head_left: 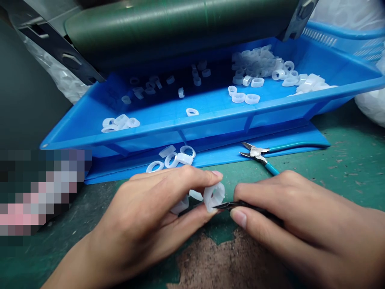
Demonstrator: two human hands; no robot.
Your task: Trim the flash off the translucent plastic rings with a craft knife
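My left hand (150, 204) pinches a translucent white plastic ring (219, 193) between thumb and forefinger, its opening turned toward my right hand. More white rings (180, 205) sit partly hidden behind those fingers, in or against the palm. My right hand (279, 212) grips slim black pointed tweezers (230, 205) between thumb and forefinger. Their tip touches the lower edge of the held ring. Just beyond my left hand, several loose rings (171, 159) lie by the tray's front.
A blue tray (216, 118) with several scattered and heaped white rings (255, 62) stands ahead. Teal-handled side cutters (255, 152) lie with jaws apart on a blue sheet (216, 154). A green roller (180, 28) hangs low over the tray. A blue basket (345, 42) is at back right.
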